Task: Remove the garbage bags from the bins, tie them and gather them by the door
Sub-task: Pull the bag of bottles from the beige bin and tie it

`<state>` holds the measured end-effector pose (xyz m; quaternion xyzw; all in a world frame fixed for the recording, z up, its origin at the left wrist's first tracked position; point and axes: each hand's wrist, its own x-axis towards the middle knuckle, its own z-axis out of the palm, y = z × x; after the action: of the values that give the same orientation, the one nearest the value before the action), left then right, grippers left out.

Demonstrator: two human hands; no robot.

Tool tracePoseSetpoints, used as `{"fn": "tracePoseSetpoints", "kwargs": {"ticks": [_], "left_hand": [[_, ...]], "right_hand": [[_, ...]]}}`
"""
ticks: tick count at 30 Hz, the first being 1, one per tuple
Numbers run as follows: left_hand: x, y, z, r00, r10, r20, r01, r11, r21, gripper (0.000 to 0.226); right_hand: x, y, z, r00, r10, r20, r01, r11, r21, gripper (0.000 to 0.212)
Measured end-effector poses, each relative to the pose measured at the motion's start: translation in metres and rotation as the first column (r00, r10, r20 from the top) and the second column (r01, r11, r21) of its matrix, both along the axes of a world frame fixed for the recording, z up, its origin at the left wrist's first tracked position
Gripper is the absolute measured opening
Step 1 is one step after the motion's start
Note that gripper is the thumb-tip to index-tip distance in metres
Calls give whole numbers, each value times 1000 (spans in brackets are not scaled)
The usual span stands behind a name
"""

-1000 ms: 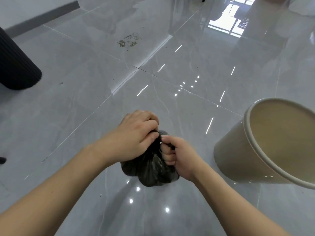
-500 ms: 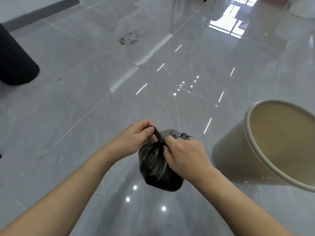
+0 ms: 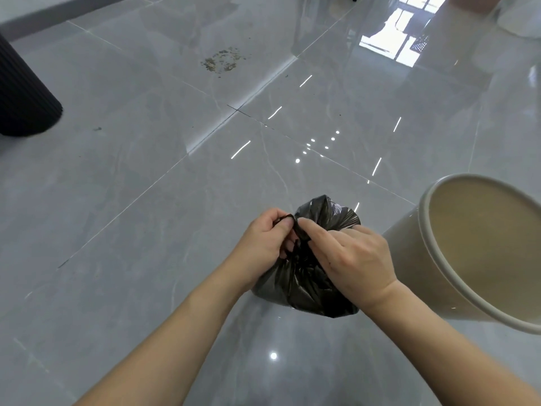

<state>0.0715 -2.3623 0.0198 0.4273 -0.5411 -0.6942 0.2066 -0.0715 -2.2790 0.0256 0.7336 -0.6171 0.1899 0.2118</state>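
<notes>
A small black garbage bag [image 3: 304, 285] hangs above the grey tiled floor, low in the middle of the head view. My left hand [image 3: 265, 238] pinches a twisted strand of the bag's neck between thumb and fingers. My right hand [image 3: 354, 259] grips the neck from the right, its fingers curled round the plastic. A loose flap of the bag [image 3: 328, 213] sticks up behind both hands. The cream bin [image 3: 424, 259] stands just right of the bag, with no bag inside it.
A black ribbed bin or column [image 3: 23, 101] stands at the far left. A patch of small debris [image 3: 224, 60] lies on the glossy floor farther back. Bright window reflections show at the top right.
My hands have shifted on the bag's neck: the left now pinches a thin strand, the right has come over the top. The loose flap of the bag has risen behind them.
</notes>
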Motion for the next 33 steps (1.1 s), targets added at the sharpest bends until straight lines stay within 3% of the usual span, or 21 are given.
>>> {"fn": "tracePoseSetpoints", "kwargs": {"ticks": [4,5,7,9,11,13,16,21,24,27,29,33], "left_hand": [[-3,-1,-4,1000,-6,25,5,999,38,9],[-1,1,-5,999,18,31,-19,999,30,6],[4,9,-9,995,79,53,-79,997,1,25],[9,27,-14,986,82,146,-71,994,-79,37],[11,46,-20,945,23,325,44,979,-198,45],[9,56,-26,883,-21,469,174,942,-286,42],[6,54,-28,848,-7,529,285,848,-446,27],[14,28,-28,841,60,538,372,657,-655,14],[24,10,-36,807,103,581,428,576,-697,17],[31,-1,-42,777,173,605,458,503,-733,18],[34,-7,-45,764,207,611,448,510,-734,17],[35,-14,-48,764,212,609,420,553,-720,19]], "right_hand": [[-5,5,0,999,41,27,-44,995,92,11],[-4,4,3,997,-20,76,8,988,156,14],[-2,0,14,937,-282,205,189,905,381,18],[-5,-9,22,741,-550,385,159,701,695,13],[-10,-17,27,498,-727,473,-29,531,847,11],[-16,-23,29,397,-812,428,-169,394,903,17],[-18,-29,32,336,-884,326,-340,209,917,18],[-24,-29,31,228,-920,320,-603,125,788,35],[-23,-29,27,153,-927,343,-713,136,688,44],[-16,-30,21,69,-927,368,-641,241,728,37],[-9,-29,17,108,-882,459,-488,355,797,31],[8,-25,11,180,-728,661,-262,612,746,28]]}}
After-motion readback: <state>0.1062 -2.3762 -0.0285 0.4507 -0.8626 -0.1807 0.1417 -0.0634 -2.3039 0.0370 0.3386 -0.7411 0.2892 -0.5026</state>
